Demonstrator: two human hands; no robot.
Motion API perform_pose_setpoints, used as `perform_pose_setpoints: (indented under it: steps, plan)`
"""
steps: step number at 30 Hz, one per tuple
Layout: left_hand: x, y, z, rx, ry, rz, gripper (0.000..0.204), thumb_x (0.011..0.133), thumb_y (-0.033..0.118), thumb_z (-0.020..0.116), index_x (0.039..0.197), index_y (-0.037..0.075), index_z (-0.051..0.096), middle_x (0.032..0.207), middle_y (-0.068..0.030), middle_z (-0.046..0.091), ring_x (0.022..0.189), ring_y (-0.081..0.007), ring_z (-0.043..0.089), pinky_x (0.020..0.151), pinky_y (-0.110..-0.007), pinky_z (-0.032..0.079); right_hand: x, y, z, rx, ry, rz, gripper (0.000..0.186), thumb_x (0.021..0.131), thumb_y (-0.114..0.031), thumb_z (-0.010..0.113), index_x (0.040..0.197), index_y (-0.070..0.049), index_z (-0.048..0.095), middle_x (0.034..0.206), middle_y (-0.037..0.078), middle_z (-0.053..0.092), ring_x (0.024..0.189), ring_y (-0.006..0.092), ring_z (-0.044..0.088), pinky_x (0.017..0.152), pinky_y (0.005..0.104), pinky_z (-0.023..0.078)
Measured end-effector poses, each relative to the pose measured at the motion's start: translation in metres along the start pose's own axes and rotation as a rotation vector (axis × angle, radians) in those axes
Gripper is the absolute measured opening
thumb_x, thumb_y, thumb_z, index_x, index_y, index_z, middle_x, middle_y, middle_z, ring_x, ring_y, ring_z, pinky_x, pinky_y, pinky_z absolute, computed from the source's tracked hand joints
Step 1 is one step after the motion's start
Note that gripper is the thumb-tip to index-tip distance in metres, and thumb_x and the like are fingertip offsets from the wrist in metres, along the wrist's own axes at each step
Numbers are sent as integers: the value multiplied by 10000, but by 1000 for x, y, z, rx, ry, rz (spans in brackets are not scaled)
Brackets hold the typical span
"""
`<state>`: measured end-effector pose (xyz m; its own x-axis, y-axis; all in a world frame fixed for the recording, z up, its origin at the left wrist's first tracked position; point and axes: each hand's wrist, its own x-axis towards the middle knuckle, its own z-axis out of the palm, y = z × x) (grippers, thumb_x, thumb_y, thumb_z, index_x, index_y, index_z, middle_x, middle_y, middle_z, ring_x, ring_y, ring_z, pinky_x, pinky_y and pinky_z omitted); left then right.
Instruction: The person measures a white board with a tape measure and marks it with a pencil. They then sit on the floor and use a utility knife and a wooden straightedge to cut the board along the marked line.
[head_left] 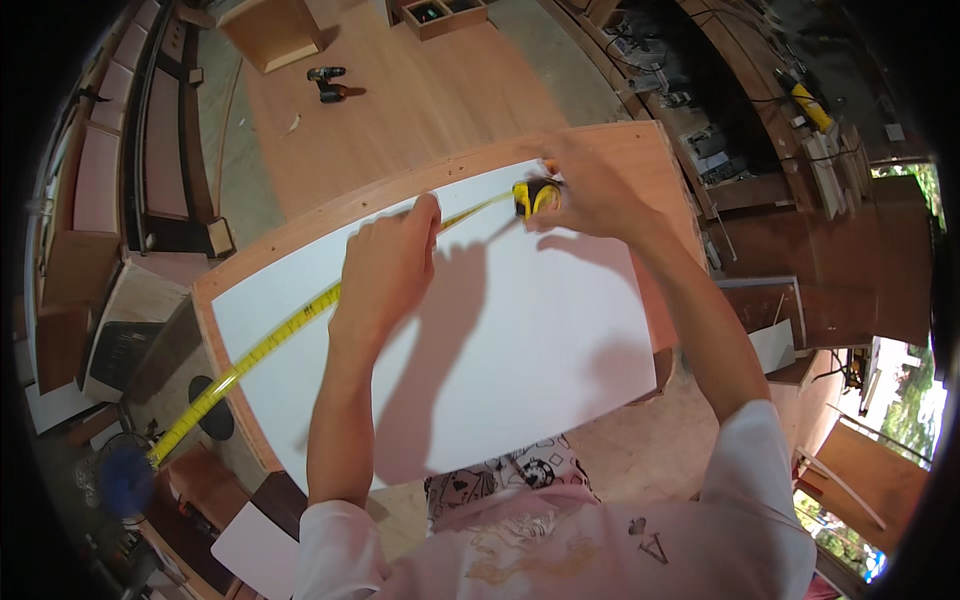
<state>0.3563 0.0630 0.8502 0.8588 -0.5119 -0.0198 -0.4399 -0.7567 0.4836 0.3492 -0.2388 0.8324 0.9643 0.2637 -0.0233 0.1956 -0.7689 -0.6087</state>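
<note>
A white sheet [540,330] lies on a wooden panel [665,250] in front of me. My left hand [390,255] is curled over the extended yellow tape blade [285,330] above the sheet. That blade runs out past the panel's left edge toward the lower left. Near the sheet's far right corner, my right hand [590,200], slightly blurred, grips the yellow and black tape measure case [535,200]. Both forearms cast shadows on the white surface.
Beyond the panel, a cordless drill [330,85], a wooden box [265,30] and a divided tray [445,12] rest on a large board [370,140]. Wooden frames [170,130] line the left; a dark shelf [710,90] with tools and leaning boards [870,270] stand at right.
</note>
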Motion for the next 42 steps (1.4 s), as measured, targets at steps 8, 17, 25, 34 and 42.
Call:
perform_pose_setpoints:
  steps: [8, 17, 25, 34, 42]
  plan:
    - [-194, 27, 3, -159, -13, -174, 106, 1023, 128, 634, 967, 50, 589, 741, -193, 680, 701, -449, 667, 627, -547, 494, -104, -90, 89, 217, -109, -45, 482, 897, -231, 789, 1236, -11, 527, 996, 206, 674, 909, 393, 683, 788, 459, 552]
    - [-374, 51, -78, 4, -458, -183, 288, 1003, 259, 717, 835, 40, 631, 699, -183, 643, 638, -443, 621, 575, -519, 464, -316, -209, 76, 66, -302, 253, 457, 851, -237, 736, 1116, 40, 487, 931, 245, 698, 846, 461, 697, 750, 569, 532]
    - [-390, 48, -105, 100, -499, 74, 259, 980, 241, 722, 828, 48, 639, 712, -145, 656, 652, -416, 623, 598, -497, 469, -486, -217, 64, 94, -211, 550, 589, 788, -296, 796, 1165, 28, 480, 943, 242, 665, 965, 464, 668, 825, 531, 528]
    - [-442, 129, -92, 258, -412, 209, 277, 987, 328, 700, 830, 103, 662, 748, -81, 690, 715, -353, 700, 659, -494, 534, -632, -205, 67, 70, 307, 588, 458, 834, -190, 845, 1087, 26, 531, 936, 237, 668, 874, 460, 665, 745, 501, 532]
    - [-505, 139, -114, 404, -468, 351, 327, 970, 397, 712, 798, 123, 671, 761, -38, 653, 845, -289, 666, 840, -452, 473, -796, -228, 85, 103, 130, 535, 378, 822, -102, 816, 981, 13, 494, 767, 186, 595, 677, 388, 595, 609, 487, 464]
